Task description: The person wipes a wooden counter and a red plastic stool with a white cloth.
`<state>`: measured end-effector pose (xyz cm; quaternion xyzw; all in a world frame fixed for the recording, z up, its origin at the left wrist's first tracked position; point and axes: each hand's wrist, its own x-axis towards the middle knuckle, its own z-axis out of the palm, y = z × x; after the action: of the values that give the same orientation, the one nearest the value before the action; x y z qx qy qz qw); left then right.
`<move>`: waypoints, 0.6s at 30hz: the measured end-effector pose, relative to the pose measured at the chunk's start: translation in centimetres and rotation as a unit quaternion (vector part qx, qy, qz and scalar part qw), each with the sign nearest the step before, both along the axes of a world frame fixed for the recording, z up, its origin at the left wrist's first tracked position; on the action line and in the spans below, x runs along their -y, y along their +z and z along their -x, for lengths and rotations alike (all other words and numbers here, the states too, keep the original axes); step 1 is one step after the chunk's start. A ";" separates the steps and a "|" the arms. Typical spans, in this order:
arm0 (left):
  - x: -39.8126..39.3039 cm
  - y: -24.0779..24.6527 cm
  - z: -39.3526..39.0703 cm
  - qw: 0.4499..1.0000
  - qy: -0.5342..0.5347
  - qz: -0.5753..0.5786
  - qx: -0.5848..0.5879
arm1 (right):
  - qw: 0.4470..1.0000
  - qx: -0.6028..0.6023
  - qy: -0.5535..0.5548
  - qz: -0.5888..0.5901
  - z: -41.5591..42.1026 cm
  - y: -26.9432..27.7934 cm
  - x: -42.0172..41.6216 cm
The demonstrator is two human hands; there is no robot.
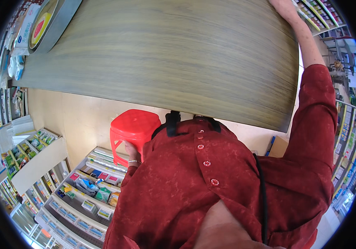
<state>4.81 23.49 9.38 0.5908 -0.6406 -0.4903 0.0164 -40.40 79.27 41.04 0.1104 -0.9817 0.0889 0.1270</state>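
Note:
My left hand [131,151], with a bracelet at the wrist, grips the side of a red plastic stool [136,121]. Its fingers are partly hidden at the opening below the seat. The stool stands beside my body, close to the front edge of a wood-grain table [165,59]. Stretched far forward, my right hand [283,8] is at the table's right edge. The top of the picture cuts off its fingers, so its grip cannot be made out.
A grey metal tray [60,26] holds a round yellow-and-red item [40,28]. Beside it are a white box with writing [25,29] and a blue-and-white packet [17,67]. Stocked shelves [95,190] stand at left; more racks [343,155] line the right. A black cable [261,193] crosses my shirt.

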 end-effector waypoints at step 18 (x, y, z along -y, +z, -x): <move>-2.7 -1.1 -1.9 1.000 0.025 0.003 0.005 | 0.918 0.132 0.373 -0.032 -23.1 2.1 7.3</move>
<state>6.71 26.23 8.24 0.6090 -0.6275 -0.4844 0.0270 -17.28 71.96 43.18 0.4594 -0.8797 0.1121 -0.0495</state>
